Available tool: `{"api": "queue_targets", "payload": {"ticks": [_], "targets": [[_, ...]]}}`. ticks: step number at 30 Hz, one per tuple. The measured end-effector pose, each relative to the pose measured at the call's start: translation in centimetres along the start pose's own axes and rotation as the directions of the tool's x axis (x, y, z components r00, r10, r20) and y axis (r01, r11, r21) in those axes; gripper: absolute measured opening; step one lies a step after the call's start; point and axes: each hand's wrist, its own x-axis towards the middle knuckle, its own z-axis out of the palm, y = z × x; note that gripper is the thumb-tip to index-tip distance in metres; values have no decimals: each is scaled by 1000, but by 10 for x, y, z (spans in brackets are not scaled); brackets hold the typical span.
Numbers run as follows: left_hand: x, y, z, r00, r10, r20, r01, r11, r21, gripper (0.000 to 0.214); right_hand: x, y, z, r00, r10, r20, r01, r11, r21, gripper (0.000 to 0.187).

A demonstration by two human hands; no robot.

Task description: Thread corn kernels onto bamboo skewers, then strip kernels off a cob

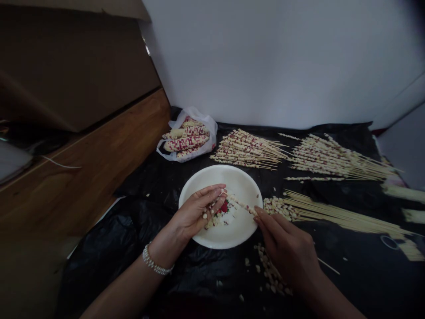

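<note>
Over a white bowl (194,195), my right hand (287,243) grips a thin skewer (242,204) threaded with pale and dark red corn kernels. The skewer's bare end sticks out behind that hand. My left hand (195,210), with a beaded bracelet at the wrist, is curled at the skewer's tip, thumb and fingertips close together. Loose corn kernels (209,213) lie in its palm, and I cannot make out exactly which kernel the fingertips pinch. Inside the bowl are more kernels and a printed red flower (225,206).
Behind the bowl, a plastic bag holds speckled corn cobs (186,142). Two fans of filled skewers (245,149) lie along the white wall. Bare skewers (345,213) rest at right beside a kernel pile (279,207). Black plastic sheeting (133,248) covers the surface; a wooden panel (126,137) stands left.
</note>
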Motion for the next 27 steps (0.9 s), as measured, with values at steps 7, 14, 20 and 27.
{"api": "queue_targets", "payload": {"ticks": [7, 14, 20, 27], "targets": [[-2, 0, -1, 1000, -25, -12, 24, 999, -48, 17, 1, -1, -1, 1000, -3, 13, 3, 1000, 0, 26], [1, -1, -1, 1000, -11, -6, 10, 996, -88, 14, 0, -1, -1, 1000, 0, 2, 0, 1000, -5, 26], [-1, 0, 0, 1000, -10, -29, 9, 1000, -28, 16, 1, -1, -2, 1000, -13, 11, 13, 1000, -4, 27], [-3, 2, 2, 998, -25, -50, 23, 999, -47, 16, -1, 0, -2, 999, -36, -13, 36, 999, -40, 28]]}}
